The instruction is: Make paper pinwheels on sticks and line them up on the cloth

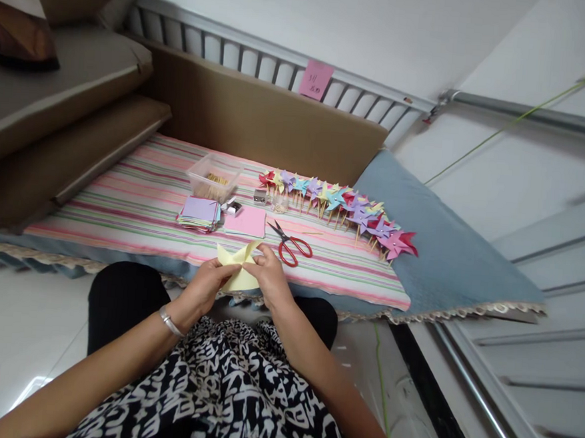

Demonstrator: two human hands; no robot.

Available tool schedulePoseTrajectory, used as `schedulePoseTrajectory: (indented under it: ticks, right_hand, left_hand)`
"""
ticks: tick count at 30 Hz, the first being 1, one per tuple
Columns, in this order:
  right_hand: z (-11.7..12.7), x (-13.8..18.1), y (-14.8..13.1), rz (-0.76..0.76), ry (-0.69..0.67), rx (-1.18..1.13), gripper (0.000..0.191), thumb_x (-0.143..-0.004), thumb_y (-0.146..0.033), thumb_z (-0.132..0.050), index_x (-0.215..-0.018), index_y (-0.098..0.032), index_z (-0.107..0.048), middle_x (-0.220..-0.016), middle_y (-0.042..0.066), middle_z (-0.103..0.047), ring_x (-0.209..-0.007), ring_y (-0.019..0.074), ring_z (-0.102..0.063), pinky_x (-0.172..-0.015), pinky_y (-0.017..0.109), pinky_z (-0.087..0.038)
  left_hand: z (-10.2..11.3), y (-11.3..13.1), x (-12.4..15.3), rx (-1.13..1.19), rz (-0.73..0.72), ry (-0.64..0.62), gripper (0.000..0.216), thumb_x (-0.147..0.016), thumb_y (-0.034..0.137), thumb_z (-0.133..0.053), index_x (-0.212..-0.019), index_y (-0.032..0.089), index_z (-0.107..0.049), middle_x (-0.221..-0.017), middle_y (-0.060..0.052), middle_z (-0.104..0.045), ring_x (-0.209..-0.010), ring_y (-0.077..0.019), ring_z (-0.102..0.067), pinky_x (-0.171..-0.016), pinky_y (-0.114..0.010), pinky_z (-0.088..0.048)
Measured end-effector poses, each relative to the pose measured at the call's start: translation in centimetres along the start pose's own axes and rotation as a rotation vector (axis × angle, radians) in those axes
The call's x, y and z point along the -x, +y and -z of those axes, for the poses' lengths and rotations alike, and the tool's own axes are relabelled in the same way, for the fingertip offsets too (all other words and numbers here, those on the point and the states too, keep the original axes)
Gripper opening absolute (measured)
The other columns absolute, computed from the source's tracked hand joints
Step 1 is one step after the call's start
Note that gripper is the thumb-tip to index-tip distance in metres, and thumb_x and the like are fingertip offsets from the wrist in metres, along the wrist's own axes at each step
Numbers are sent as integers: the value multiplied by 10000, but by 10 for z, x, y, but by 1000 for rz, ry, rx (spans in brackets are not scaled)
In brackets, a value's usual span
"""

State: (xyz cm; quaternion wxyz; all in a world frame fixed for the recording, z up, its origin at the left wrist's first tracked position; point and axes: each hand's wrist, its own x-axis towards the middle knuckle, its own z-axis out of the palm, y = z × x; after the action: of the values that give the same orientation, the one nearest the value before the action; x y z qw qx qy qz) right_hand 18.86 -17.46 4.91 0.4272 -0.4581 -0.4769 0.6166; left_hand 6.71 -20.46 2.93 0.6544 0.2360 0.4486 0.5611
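Both my hands hold a pale yellow paper square (236,268) with folded-up corners, just above the near edge of the striped bed cover (138,201). My left hand (208,285) pinches its left side with closed fingers. My right hand (267,276) pinches its right side the same way. Red-handled scissors (291,244) lie just beyond my right hand. A pink paper sheet (245,221) and a stack of coloured paper squares (199,212) lie behind the yellow paper.
A row of finished paper pinwheels (343,209) on sticks runs to the right on the cover. A clear plastic box (214,177) of sticks stands behind the stack. A brown board (259,116) backs the bed. Cushions (55,96) are piled at left.
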Motion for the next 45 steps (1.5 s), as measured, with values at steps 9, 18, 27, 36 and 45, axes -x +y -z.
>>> schedulePoseTrajectory:
  ticks: [9,18,27,36,45]
  right_hand:
    - [13,6,7,121,-41,192,480,-720,-276,-610,-1184,-197,-515,-751,-7,-629,-660,152,-620,-644,280,-493]
    - [34,35,9,717,-107,890,451,-787,-98,-496,-1204,-255,-566,-1312,80,-516,-1207,217,-470,-1039,428,-383]
    - [28,27,13,809,22,1043,233,-819,-124,-498,-957,-220,-658,-1329,99,-500,-1203,261,-443,-1010,492,-381]
    - [28,24,11,776,-62,966,195,-818,-155,-549,-893,-251,-702,-1322,70,-524,-1207,244,-455,-1002,469,-391]
    - [14,14,9,529,-40,678,122,-821,-232,-598,-851,-223,-716,-1341,91,-536,-1301,221,-417,-1078,424,-325]
  left_hand:
    - [11,8,-5,-36,4,69,284,-531,210,-731,-782,92,-667,-634,-59,-695,-550,-167,-610,-563,-264,-469]
    - [17,16,-8,-6,17,55,283,-523,182,-731,-778,76,-669,-648,-69,-702,-560,-162,-618,-556,-253,-476]
    - [17,16,-11,-43,37,51,269,-517,171,-723,-763,78,-663,-663,-74,-701,-551,-162,-611,-538,-255,-465]
    - [19,18,-10,-90,71,31,176,-523,177,-709,-675,103,-661,-571,-45,-664,-519,-154,-584,-508,-247,-436]
    - [23,15,-10,-173,39,43,262,-494,222,-734,-716,95,-676,-592,-46,-662,-532,-156,-571,-548,-264,-426]
